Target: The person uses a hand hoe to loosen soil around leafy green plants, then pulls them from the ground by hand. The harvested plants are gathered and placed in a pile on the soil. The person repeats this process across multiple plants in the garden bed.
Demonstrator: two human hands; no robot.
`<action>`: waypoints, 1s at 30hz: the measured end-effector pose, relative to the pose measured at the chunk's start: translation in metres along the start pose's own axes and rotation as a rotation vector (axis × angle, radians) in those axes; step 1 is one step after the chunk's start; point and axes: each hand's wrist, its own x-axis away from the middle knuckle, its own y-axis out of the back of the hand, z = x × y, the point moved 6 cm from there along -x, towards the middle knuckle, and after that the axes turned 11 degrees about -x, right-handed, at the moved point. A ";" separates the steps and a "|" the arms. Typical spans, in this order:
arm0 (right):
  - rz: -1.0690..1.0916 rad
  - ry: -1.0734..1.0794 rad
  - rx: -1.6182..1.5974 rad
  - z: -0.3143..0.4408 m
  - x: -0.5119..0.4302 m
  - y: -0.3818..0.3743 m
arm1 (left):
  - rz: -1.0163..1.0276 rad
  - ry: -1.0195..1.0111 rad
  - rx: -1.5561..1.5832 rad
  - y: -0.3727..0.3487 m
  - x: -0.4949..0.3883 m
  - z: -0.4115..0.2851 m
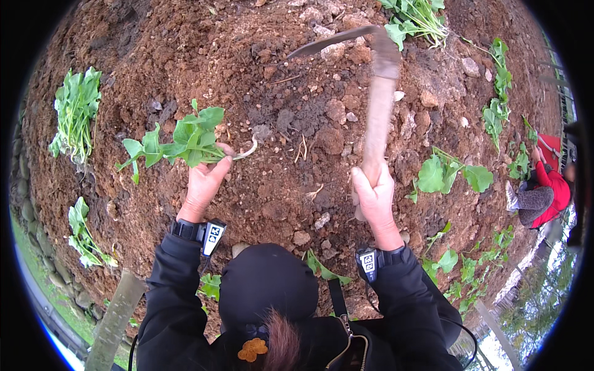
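My left hand pinches a leafy green seedling near its stem base, with the leaves to the left and the pale bent root pointing right, just above the soil. The fingers of my right hand are closed round the wooden handle of a hoe. The hoe is raised in front of me, slightly blurred, its curved metal blade pointing left over the brown, stony soil.
Bundles of seedlings lie at the left and top right. Single plants are spread to the right and lower left. A person in red crouches at the far right. A wooden post stands lower left, near a stone border.
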 end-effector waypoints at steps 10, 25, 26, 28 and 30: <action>-0.025 -0.099 0.519 -0.039 0.010 0.002 | 0.061 0.014 0.050 -0.017 -0.013 -0.007; -0.076 -0.252 0.469 -0.105 0.037 -0.005 | 0.045 -0.088 -0.317 -0.073 -0.083 -0.031; -0.055 -0.249 0.496 -0.108 0.038 -0.003 | 0.051 -0.126 -0.390 -0.079 -0.089 -0.035; -0.086 -0.239 0.496 -0.112 0.043 -0.001 | 0.118 -0.128 -0.530 -0.091 -0.102 -0.041; -0.121 -0.164 0.495 -0.111 0.043 0.002 | 0.183 -0.179 -0.657 -0.103 -0.112 -0.052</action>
